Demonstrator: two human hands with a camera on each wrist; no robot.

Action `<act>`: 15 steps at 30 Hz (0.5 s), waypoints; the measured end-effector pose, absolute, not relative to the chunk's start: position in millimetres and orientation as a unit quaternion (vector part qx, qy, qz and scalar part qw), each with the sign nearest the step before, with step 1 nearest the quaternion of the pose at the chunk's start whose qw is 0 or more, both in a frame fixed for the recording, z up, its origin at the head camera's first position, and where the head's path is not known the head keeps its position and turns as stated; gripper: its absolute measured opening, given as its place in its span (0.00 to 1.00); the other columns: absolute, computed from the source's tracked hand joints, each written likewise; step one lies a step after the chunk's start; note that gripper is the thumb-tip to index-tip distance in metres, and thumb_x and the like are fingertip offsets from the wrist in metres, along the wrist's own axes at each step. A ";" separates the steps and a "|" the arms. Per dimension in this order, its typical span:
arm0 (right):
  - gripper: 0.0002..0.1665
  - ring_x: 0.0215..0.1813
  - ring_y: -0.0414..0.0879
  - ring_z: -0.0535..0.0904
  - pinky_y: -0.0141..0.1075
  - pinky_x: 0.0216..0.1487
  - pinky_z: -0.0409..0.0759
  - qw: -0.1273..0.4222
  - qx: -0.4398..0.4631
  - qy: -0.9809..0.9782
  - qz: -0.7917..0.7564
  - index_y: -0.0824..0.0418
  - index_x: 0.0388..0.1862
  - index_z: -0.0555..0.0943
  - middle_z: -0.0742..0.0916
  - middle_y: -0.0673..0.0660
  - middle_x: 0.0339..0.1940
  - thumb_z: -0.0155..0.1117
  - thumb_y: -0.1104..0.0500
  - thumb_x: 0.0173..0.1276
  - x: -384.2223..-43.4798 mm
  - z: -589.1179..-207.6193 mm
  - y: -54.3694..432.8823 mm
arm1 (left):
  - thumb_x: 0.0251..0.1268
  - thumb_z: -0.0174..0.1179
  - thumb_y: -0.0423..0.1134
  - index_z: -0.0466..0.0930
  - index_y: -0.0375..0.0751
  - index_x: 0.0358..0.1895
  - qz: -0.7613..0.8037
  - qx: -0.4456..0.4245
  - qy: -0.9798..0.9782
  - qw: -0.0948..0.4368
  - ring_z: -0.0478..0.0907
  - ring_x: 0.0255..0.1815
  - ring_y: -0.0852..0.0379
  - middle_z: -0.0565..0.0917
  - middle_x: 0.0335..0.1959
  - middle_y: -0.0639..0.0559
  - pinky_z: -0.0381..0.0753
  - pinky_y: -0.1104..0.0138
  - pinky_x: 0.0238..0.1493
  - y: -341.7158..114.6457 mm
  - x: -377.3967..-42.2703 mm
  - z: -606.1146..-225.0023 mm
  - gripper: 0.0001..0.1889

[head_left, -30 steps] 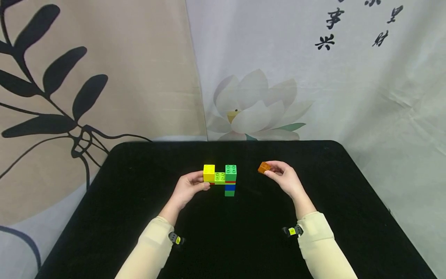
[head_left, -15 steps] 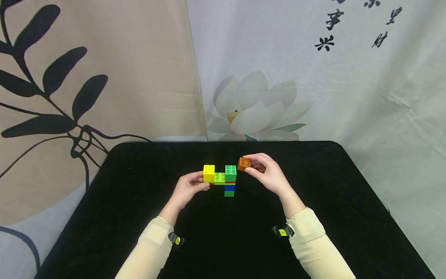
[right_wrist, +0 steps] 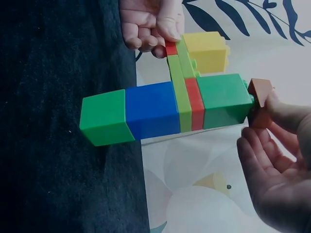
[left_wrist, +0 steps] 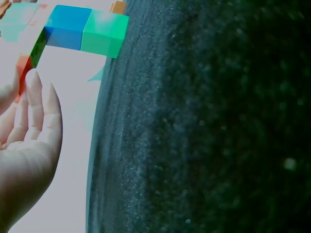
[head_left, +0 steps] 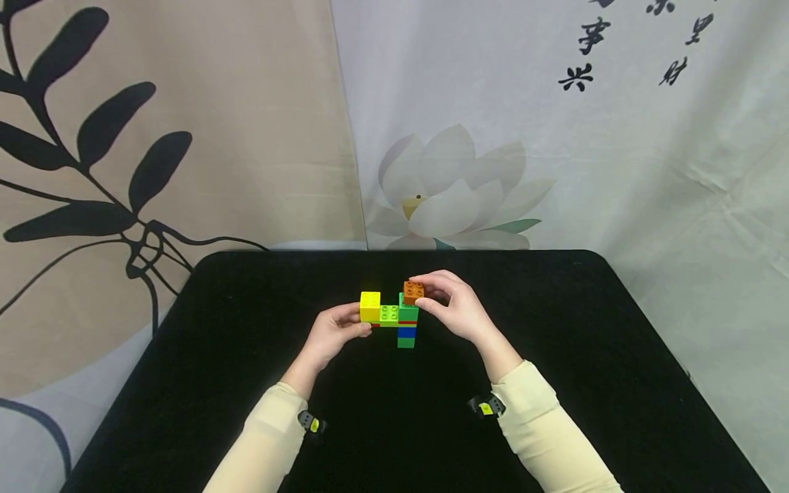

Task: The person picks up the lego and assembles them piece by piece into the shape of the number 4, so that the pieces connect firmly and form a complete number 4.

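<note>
A built-up assembly of toy building bricks stands out in front of me, over the black table. Its column has a lower green brick (right_wrist: 104,116), a blue brick (right_wrist: 152,110), lime and red thin layers, and an upper green brick (right_wrist: 226,99). A yellow brick (head_left: 370,307) sits on the other end, beside the lime brick (head_left: 389,314). My left hand (head_left: 333,333) pinches that end under the yellow brick, by a red piece (right_wrist: 171,48). My right hand (head_left: 453,306) pinches an orange brick (head_left: 414,292) between thumb and fingers, slightly tilted right at the upper green brick's studs.
The black tabletop (head_left: 246,294) spreads under both arms. Behind its far edge hangs a printed cloth (head_left: 259,123) with dark leaves, a pale lotus and characters. Both wrists carry small dark devices below the sleeves.
My right hand has carried the orange brick leftward from off to the right until it overlaps the upper green brick's top. My left hand and the assembly have stayed still.
</note>
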State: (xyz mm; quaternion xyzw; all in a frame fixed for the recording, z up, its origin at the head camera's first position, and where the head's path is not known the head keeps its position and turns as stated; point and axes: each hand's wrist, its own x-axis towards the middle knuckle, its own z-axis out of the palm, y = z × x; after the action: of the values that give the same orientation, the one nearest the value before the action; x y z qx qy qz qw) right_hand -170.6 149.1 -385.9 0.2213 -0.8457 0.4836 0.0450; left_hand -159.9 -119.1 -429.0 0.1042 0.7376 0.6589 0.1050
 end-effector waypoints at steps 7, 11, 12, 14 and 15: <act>0.21 0.51 0.56 0.80 0.53 0.59 0.78 0.045 0.232 -0.843 0.483 0.60 0.59 0.81 0.81 0.57 0.54 0.69 0.62 0.67 -170.8 -388.3 145.9 | 0.65 0.64 0.28 0.76 0.29 0.61 0.661 0.099 0.737 0.104 0.85 0.43 0.50 0.84 0.50 0.36 0.83 0.63 0.50 -118.5 -161.3 -430.3 0.21; 0.21 0.51 0.55 0.80 0.54 0.59 0.78 0.049 0.238 -0.844 0.477 0.60 0.59 0.81 0.81 0.57 0.54 0.69 0.62 0.67 -171.2 -388.7 145.7 | 0.65 0.65 0.28 0.76 0.29 0.61 0.661 0.100 0.737 0.102 0.85 0.43 0.50 0.85 0.50 0.36 0.83 0.64 0.50 -118.4 -161.3 -430.6 0.22; 0.21 0.51 0.55 0.80 0.54 0.59 0.78 0.050 0.240 -0.844 0.476 0.60 0.59 0.81 0.81 0.57 0.54 0.69 0.62 0.67 -171.4 -389.0 145.7 | 0.65 0.65 0.28 0.76 0.29 0.61 0.661 0.099 0.737 0.102 0.85 0.43 0.50 0.85 0.50 0.37 0.83 0.64 0.50 -118.4 -161.2 -430.6 0.22; 0.21 0.51 0.57 0.80 0.55 0.59 0.78 0.051 0.244 -0.844 0.474 0.60 0.59 0.81 0.81 0.58 0.54 0.69 0.62 0.67 -171.8 -389.2 145.8 | 0.65 0.65 0.28 0.76 0.29 0.61 0.661 0.099 0.737 0.102 0.85 0.43 0.50 0.85 0.50 0.37 0.83 0.64 0.50 -118.3 -161.4 -430.7 0.22; 0.21 0.51 0.57 0.80 0.54 0.59 0.78 0.052 0.246 -0.845 0.472 0.60 0.59 0.81 0.81 0.58 0.54 0.69 0.62 0.67 -171.9 -389.1 145.9 | 0.64 0.65 0.28 0.76 0.29 0.61 0.662 0.099 0.736 0.102 0.85 0.44 0.50 0.85 0.50 0.37 0.83 0.64 0.49 -118.2 -161.5 -430.8 0.22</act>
State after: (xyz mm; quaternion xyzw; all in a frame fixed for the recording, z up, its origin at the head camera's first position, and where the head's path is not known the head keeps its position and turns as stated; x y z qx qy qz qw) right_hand -171.9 145.9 -389.1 0.2463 -0.8450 0.4718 0.0523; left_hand -161.5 -118.2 -430.8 0.0994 0.7360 0.6618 0.1018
